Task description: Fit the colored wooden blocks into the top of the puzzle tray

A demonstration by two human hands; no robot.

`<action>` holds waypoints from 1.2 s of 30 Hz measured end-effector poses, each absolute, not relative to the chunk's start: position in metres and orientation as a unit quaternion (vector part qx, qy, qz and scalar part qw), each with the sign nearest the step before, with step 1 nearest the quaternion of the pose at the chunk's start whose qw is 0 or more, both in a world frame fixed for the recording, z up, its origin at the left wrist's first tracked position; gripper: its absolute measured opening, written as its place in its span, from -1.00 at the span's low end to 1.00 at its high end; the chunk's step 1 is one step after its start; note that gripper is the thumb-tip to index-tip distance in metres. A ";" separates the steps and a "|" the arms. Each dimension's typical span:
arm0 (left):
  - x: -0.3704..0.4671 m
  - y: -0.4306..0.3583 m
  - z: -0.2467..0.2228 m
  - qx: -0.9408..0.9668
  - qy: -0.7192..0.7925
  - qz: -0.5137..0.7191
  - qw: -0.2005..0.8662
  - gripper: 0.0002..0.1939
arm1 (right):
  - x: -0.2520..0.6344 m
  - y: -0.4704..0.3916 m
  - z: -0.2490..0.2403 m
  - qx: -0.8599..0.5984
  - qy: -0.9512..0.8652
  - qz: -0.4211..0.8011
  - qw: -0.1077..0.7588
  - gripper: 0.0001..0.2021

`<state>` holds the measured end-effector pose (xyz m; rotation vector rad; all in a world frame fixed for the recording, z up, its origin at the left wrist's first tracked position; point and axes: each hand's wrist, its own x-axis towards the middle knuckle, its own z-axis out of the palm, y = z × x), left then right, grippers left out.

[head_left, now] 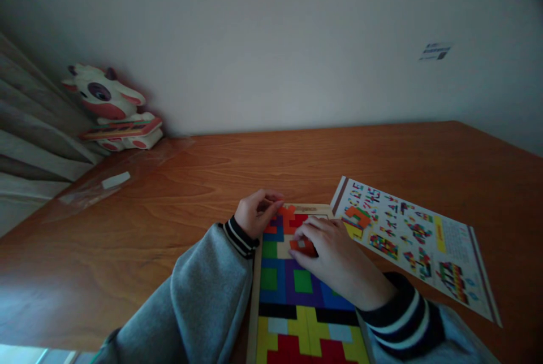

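Note:
A wooden puzzle tray (253, 319) filled with colored block pieces lies on the table in front of me. At its upper left corner is my left hand (258, 212), with thumb and fingers bent close together near an orange piece (288, 216); whether anything is between the fingertips is too small to tell. My right hand (331, 251) is over the tray's upper right part, fingers curled round a red-orange piece (302, 246). Green, blue and purple pieces fill the middle rows. Yellow, black, white and red ones show lower down.
A printed picture sheet (424, 245) lies right of the tray, with a loose orange piece (358, 216) and a yellow piece (353, 230) on it. A cow-shaped toy (114, 107) and clear plastic wrap (85, 197) are at the back left, by a curtain (29, 126). Behind the table (203, 172) is a wall.

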<state>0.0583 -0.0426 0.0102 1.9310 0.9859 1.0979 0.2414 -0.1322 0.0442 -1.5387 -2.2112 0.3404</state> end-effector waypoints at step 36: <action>0.059 -0.045 0.019 0.779 0.380 0.400 0.299 -0.79 | 0.267 -0.116 0.047 -0.504 -0.768 0.246 0.308 -0.83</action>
